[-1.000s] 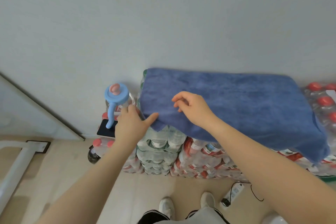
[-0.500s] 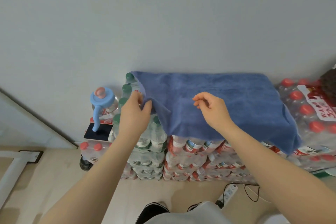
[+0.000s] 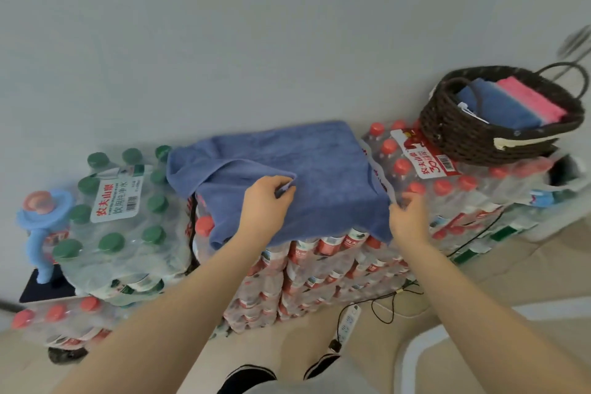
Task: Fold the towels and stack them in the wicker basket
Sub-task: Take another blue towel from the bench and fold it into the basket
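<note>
A blue towel lies spread over stacked packs of bottled water, its left part folded over toward the middle. My left hand pinches the folded-over corner on top of the towel. My right hand grips the towel's front right corner at the edge of the stack. A dark brown wicker basket stands on the packs at the right. It holds a folded blue towel and a folded pink towel.
Packs of green-capped bottles stand at the left, red-capped packs at the right. A light blue pump dispenser sits far left. A power strip with cables lies on the floor by my feet. A grey wall is behind.
My left hand has carried the towel's left corner rightward onto the towel. My right hand moved from the towel's top to its front right corner. The view swung right, revealing the basket.
</note>
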A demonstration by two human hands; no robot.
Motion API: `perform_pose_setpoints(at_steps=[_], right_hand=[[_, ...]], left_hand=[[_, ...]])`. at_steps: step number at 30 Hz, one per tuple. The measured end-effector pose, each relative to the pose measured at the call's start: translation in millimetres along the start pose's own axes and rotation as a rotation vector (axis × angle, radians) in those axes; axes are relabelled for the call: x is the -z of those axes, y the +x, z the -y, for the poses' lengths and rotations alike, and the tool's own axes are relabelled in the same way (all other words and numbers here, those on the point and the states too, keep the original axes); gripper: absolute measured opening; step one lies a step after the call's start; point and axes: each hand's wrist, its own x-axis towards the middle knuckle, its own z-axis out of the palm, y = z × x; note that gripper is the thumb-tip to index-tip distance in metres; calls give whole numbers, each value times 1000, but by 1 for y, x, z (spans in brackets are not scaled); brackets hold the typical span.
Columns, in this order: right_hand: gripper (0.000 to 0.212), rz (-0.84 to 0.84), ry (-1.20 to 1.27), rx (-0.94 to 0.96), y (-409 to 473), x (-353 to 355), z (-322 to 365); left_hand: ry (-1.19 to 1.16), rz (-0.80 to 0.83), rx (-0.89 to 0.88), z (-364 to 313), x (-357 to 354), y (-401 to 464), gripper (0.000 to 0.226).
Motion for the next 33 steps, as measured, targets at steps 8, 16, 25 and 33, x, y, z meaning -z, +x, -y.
perform_pose_setpoints(at_steps=[8,16,25,33], right_hand=[[40,450,209,-426,9,3,-52],[20,261,352,14,6,12,-17],[5,617,163,620,-49,-16,88],[18,523,-134,999,-75,-43,101]], left_hand=[[162,81,40,1,-36,-1,18],[-66,-160,176,-3,-44,-2,9],[-371,-291,167,-26,-34,-14,13],[-650,-402,338,-13,-7,-19,15]])
